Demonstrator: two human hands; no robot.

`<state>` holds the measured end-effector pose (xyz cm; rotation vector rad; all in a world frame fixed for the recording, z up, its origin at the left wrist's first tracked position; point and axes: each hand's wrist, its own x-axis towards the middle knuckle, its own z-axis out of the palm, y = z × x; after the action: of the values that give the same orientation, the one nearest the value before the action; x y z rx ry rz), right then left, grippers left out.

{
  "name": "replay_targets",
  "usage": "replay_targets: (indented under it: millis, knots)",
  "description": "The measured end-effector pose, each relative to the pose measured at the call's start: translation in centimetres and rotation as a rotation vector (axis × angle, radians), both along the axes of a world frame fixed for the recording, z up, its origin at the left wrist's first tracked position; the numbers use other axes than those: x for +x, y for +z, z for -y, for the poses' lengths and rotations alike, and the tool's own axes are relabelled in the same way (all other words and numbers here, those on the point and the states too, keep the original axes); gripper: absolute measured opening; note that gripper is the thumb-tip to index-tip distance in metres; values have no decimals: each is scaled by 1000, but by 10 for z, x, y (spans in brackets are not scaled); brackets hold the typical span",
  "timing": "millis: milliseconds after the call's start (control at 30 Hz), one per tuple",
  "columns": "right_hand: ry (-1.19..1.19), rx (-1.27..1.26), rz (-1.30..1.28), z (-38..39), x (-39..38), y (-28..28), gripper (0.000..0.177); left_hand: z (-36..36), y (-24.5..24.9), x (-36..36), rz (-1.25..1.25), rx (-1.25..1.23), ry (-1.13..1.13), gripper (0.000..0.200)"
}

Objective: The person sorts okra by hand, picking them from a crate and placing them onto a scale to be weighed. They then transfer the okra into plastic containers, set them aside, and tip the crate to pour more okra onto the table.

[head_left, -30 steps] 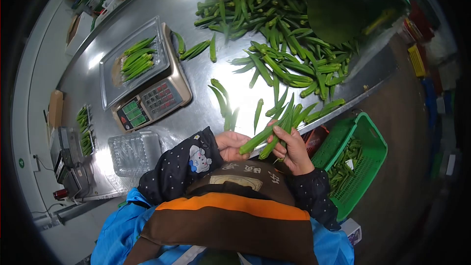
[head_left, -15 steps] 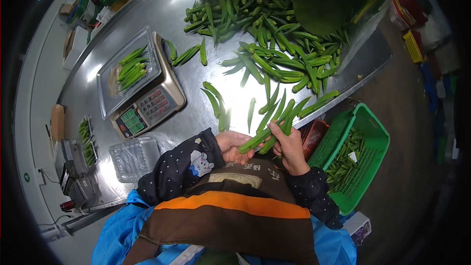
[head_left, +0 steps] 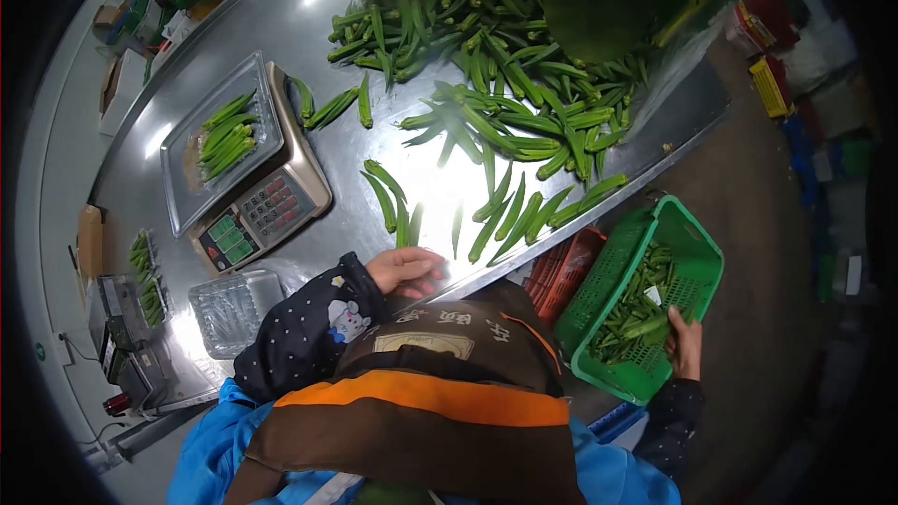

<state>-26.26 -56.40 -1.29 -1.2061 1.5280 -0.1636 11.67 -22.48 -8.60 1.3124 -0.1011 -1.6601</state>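
My left hand (head_left: 405, 272) hovers at the front edge of the steel table, fingers loosely stretched and seemingly holding nothing; the fingertips are blurred. To the right, my right hand (head_left: 687, 344) is at the rim of a green plastic basket (head_left: 707, 266), thumb and fingers apart. A brighter okra pod (head_left: 644, 328) lies just left of its fingers, over other okra (head_left: 658, 273) in the basket. Whether it still touches the fingers is hard to see. Several okra pods (head_left: 510, 215) lie in a loose row on the table ahead of my hands.
A large okra pile (head_left: 524, 65) covers the table's back right. At left stands a scale (head_left: 271, 210) bearing a clear tray (head_left: 175, 168) of okra. Empty clear trays (head_left: 234, 309) are stacked in front of it. A red crate (head_left: 571, 266) sits beside the green basket.
My right hand has moved from the table edge down to the green basket, away from the okra it held. My left hand has let go of its okra pod and drawn apart. The view has shifted slightly.
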Motion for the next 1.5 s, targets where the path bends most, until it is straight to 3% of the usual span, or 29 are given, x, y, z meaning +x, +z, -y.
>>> replay_targets:
  millis: [33, 67, 100, 167, 200, 367, 500, 600, 700, 767, 833, 900, 967, 1000, 1033, 1067, 1100, 1167, 1233, 1367, 1500]
  knots:
    - [318, -464, -315, 29, -63, -48, 30, -4, 0, 0, -7, 51, 16, 35]
    - [445, -570, -966, 11, -40, -10, 32, -7, -6, -1, -40, 55, 31, 33]
    - [448, -579, -968, 16, -35, -15, 32, -5, -6, -2, -42, 48, 37, 33]
    - [319, -770, -454, 25, -27, -36, 30, -3, -3, -9, -39, 76, 45, 33]
    - [344, -793, -269, 10, 16, -29, 27, -3, -4, -10, -41, 75, 47, 33]
    - [792, -804, 183, -21, 171, -50, 18, 5, 2, -10, 53, 55, 25, 32]
    - [1037, -965, 107, -21, 234, -57, 21, -8, -3, -11, 42, 49, 63, 32]
    - [1298, -1012, -131, -11, 256, -76, 22, -19, -3, -13, 41, 62, 109, 32]
    - [1493, -999, -108, 0, 261, -66, 27, -22, -7, -13, 43, 56, 135, 31]
    - [1546, -935, -154, 1, 255, -49, 28, -22, -8, -15, 36, 93, 151, 30]
    - [1491, -865, 56, 8, 241, -34, 26, -18, -4, -15, 44, 98, 146, 30]
    - [1441, -556, 61, 31, 214, 2, 22, -18, -4, -16, 48, 111, 147, 30]
    - [1418, -302, -177, 67, 163, 32, 23, -17, -7, -15, 33, 109, 160, 31]
    - [1416, -474, -419, 83, 127, 32, 25, -16, -8, -14, 32, 109, 164, 31]
    - [1483, -440, -919, 98, 105, 38, 26, -15, -9, -13, 35, 122, 163, 30]
    - [1471, -512, -1204, 78, 110, 58, 27, -13, -10, -13, 40, 134, 163, 30]
    - [1476, -515, -1201, 69, 114, 49, 27, -10, -10, -13, 41, 136, 169, 30]
    - [1254, -887, -467, 53, 120, 18, 33, -2, -10, -15, 32, 144, 128, 31]
    - [1251, -1018, 85, -2, 172, -1, 36, 4, -9, -15, 50, 139, 111, 34]
    - [1485, -1176, 220, -49, 239, -58, 27, 6, -11, -14, 103, 85, 72, 35]
    - [1625, -1233, 220, -49, 259, -68, 14, -7, -13, -16, 97, 78, 127, 34]
